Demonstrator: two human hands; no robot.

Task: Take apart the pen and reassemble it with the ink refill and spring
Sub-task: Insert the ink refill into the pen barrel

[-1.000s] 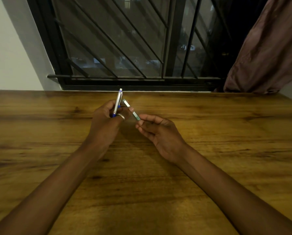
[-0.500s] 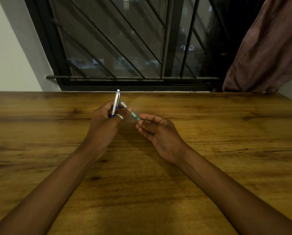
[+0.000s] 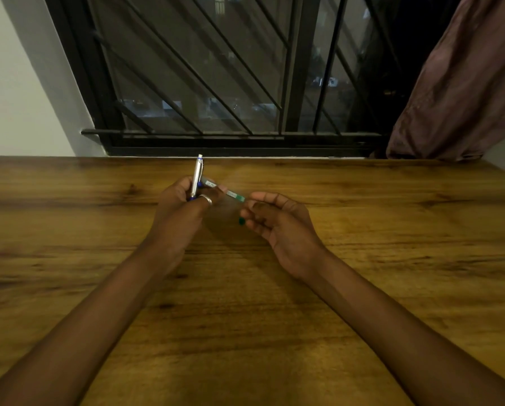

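Observation:
My left hand [image 3: 184, 209], with a ring on one finger, is closed around a silver pen part with blue trim [image 3: 196, 175] that stands nearly upright, its button end toward the window. A clear pen piece with green markings [image 3: 230, 194] lies slanted between both hands; my left fingertips touch its far end and my right hand [image 3: 277, 221] pinches its near end between thumb and forefinger. A small green spot [image 3: 241, 220] shows at my right fingertips. I cannot make out the spring.
Both hands hover over a wooden table [image 3: 362, 259]. A barred black window [image 3: 230, 83] runs along the table's far edge, and a brown curtain [image 3: 465, 83] hangs at the right. A white wall [image 3: 17, 83] is at the left.
The clear green-marked piece has tilted flatter and shifted slightly right with my right hand. My left hand keeps the silver part upright in about the same place.

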